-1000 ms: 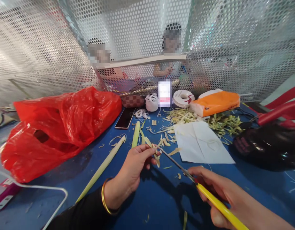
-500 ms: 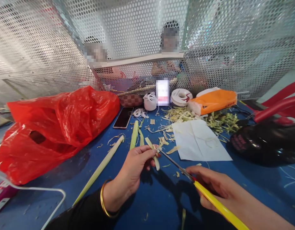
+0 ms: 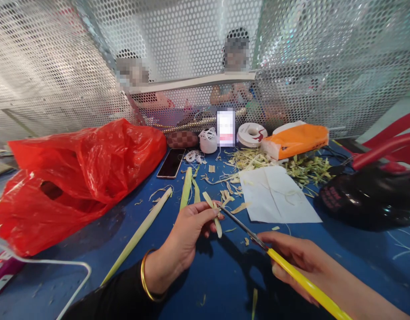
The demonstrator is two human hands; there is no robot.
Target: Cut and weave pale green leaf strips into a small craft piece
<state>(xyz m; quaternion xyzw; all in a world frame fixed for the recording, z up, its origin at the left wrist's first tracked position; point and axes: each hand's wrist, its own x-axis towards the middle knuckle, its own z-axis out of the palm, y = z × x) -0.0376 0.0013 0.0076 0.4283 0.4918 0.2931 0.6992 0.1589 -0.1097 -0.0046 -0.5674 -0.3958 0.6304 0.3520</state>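
Observation:
My left hand [image 3: 191,229], with a gold bangle at the wrist, is closed in a pinch on a pale green leaf strip [image 3: 217,225]. Closed around a yellow-handled tool [image 3: 301,275] is my right hand [image 3: 311,258]. Its long, slim metal end reaches the leaf strip at my left fingertips; I cannot tell whether it is scissors or pliers. Beyond my left hand lie a wider green leaf piece [image 3: 186,189] and small dry scraps [image 3: 226,195]. A long pale stalk [image 3: 141,231] lies left of my left forearm.
A red plastic bag [image 3: 88,164] covers the left side. A phone [image 3: 171,163], a white spool [image 3: 252,134], an orange tissue pack [image 3: 301,140], heaped plant trimmings [image 3: 304,169] and white paper [image 3: 274,200] lie ahead. A black glossy object [image 3: 371,198] stands right. People sit behind the perforated screen [image 3: 178,40].
Both hands stay almost in place. The yellow-handled tool has shifted very slightly, with its tip still at the leaf strip.

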